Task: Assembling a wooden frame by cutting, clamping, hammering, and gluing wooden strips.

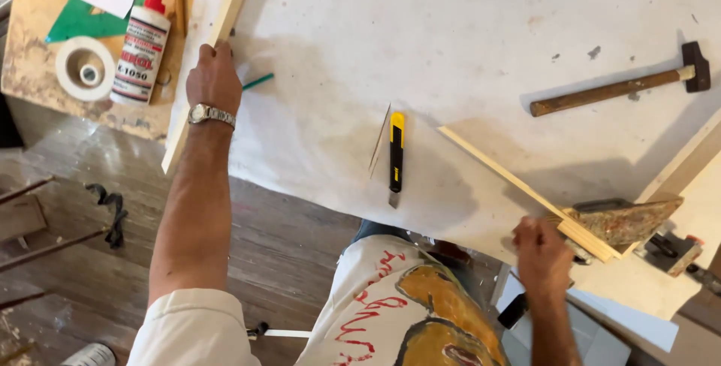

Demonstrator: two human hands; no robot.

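Pale wooden strip [218, 32], long and flat, lies along the left edge of the white paper-covered table [466, 43], gripped in the closed left hand [214, 77]. Right hand [542, 253], blurred, closes near the end of a thin wooden lath [518, 186]. Between them rests a yellow-and-black utility knife [395, 157]; a wooden-handled hammer [619, 87] lies well apart.

On the surface: two wooden strips [218, 32] [526, 189], one hammer [619, 88], one yellow utility knife [395, 157], one thin sliver [379, 141], one green pencil [257, 81]. At the left edge, one glue bottle [141, 43], one tape roll [85, 68].
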